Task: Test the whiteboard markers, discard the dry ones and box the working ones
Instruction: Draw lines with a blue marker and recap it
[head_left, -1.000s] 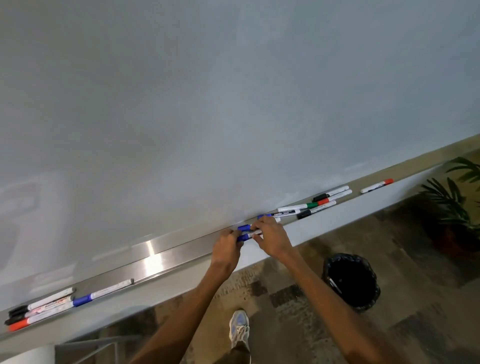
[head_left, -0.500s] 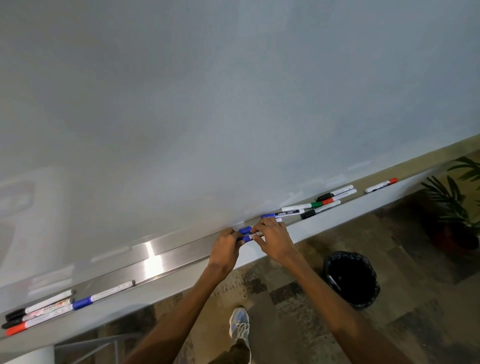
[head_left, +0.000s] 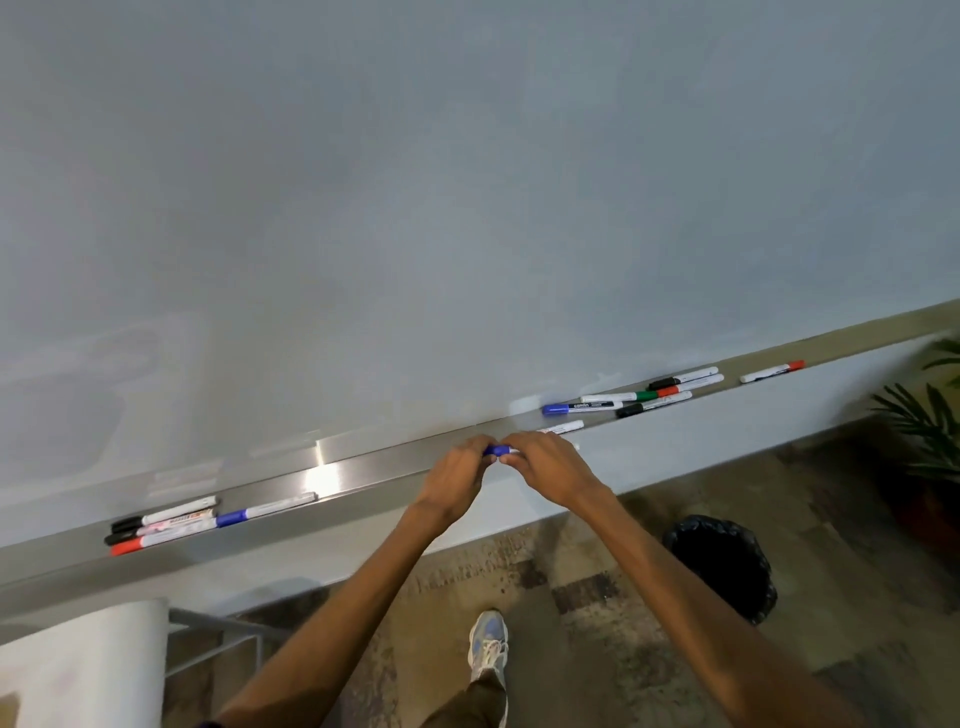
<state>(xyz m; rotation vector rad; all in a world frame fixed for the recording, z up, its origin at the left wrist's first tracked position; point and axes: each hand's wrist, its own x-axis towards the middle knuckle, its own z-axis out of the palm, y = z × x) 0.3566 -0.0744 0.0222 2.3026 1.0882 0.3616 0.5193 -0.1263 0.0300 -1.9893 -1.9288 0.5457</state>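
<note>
**Head camera: blue marker about to be uncapped**

Seen from the head: left hand (head_left: 457, 483) and right hand (head_left: 550, 467) meeting just above the metal tray (head_left: 363, 467), fingers curled round one blue marker (head_left: 496, 450), left at the cap end, right on the barrel. Judged step: uncapping for a test stroke on the whiteboard (head_left: 467, 208). Next: pull straight apart, keep hold of the cap. Black-lined bin (head_left: 717, 519) on the floor, contents too dark to tell. No box in sight.

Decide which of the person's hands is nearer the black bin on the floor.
Right. The right hand is above and left of the bin; the left hand is farther left, past the right hand. Both hold a blue-capped marker.
</note>
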